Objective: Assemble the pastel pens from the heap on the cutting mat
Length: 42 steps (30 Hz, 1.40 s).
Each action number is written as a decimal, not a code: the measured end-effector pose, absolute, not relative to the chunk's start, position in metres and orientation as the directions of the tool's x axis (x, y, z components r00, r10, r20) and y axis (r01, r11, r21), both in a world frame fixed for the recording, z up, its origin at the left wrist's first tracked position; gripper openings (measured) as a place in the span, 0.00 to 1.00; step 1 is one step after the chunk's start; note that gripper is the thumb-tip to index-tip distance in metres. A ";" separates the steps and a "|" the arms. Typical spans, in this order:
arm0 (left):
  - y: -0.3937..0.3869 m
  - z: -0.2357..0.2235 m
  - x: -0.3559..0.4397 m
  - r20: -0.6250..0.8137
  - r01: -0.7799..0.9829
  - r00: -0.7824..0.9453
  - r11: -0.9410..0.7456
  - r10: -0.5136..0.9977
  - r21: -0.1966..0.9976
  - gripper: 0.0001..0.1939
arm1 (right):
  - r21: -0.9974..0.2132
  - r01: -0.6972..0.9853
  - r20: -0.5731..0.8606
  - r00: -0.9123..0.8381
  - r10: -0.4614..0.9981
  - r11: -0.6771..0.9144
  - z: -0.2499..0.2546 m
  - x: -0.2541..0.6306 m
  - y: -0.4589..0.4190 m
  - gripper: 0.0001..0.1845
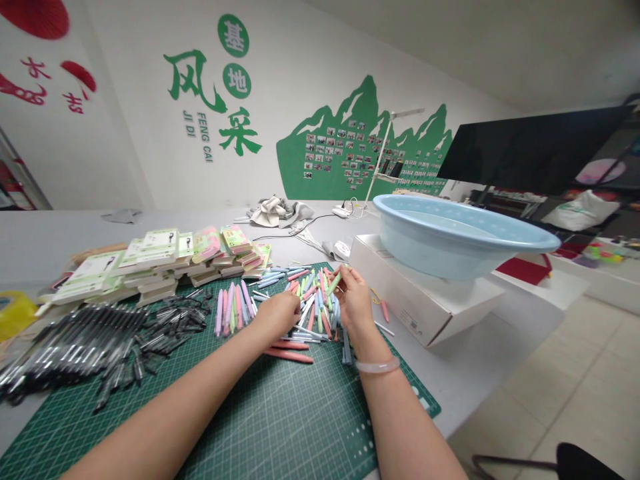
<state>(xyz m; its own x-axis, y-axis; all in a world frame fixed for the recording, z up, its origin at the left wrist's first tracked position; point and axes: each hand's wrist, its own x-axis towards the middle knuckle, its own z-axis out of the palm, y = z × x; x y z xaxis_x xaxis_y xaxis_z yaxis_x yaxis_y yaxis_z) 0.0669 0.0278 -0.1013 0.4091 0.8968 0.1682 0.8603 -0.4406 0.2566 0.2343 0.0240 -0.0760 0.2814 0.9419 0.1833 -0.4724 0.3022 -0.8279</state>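
Note:
My right hand (354, 298) is pinching a light green pen piece (333, 285) over the right side of a pile of pastel pen parts (311, 303). At the pile's left side is my left hand (281, 313), its fingers curled down; whatever they hold is hidden. Pink, green, blue and white pieces lie mixed between the two hands. Left of the left hand, a row of pastel pens (233, 308) lies side by side. Two coral pens (289, 356) rest on the green cutting mat (260, 413), just below my left wrist.
Many clear-and-black pens (85, 343) and loose black caps (175, 323) cover the left of the mat. Behind them are stacked small boxes (157, 248). A white carton (415, 293) at right carries a wide blue basin (450, 233). Crumpled cloths (280, 212) lie at the back.

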 end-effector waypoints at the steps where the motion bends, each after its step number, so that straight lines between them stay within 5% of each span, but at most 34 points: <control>1: 0.027 -0.103 0.070 0.168 0.866 0.401 -0.433 0.900 0.252 0.06 | -0.824 -0.475 0.189 0.281 0.941 0.307 -0.076 0.236 0.024 0.12; 11: 0.040 -0.087 0.045 0.193 0.862 0.317 -0.367 0.929 0.350 0.06 | -0.818 -0.449 0.197 0.369 0.908 0.359 -0.077 0.250 0.030 0.12; 16: 0.058 -0.074 0.015 0.120 0.572 0.279 -0.265 0.953 0.777 0.09 | -0.844 -0.441 0.208 0.255 0.944 0.305 -0.074 0.242 0.024 0.12; 18: 0.060 -0.071 0.008 0.138 0.465 0.223 -0.230 0.965 0.855 0.11 | -0.859 -0.443 0.185 0.198 0.963 0.256 -0.074 0.239 0.022 0.12; 24: 0.054 -0.057 0.006 0.200 0.279 0.120 -0.227 0.972 0.933 0.12 | -0.891 -0.392 0.185 0.144 0.972 0.228 -0.075 0.231 0.022 0.13; 32: 0.030 -0.056 0.040 0.076 0.014 0.352 -0.087 0.933 0.996 0.13 | -0.941 -0.327 0.128 -0.098 0.987 0.090 -0.086 0.198 0.011 0.15; 39: 0.058 -0.055 0.055 0.025 0.207 0.533 -0.158 0.846 0.965 0.14 | -0.946 -0.313 0.082 0.036 0.996 0.089 -0.085 0.208 0.017 0.10; 42: 0.109 -0.050 0.052 0.059 0.625 0.439 -0.352 0.896 0.697 0.15 | -0.947 -0.308 0.056 0.133 0.990 0.095 -0.085 0.210 0.020 0.09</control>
<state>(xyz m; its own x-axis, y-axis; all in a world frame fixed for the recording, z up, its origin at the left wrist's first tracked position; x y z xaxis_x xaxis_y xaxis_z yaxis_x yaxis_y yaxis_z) 0.0523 0.1086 -0.0504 0.4392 0.8964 0.0590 0.6246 -0.3519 0.6971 0.2102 0.0204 -0.0850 0.1334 0.9895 0.0555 -0.3083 0.0947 -0.9466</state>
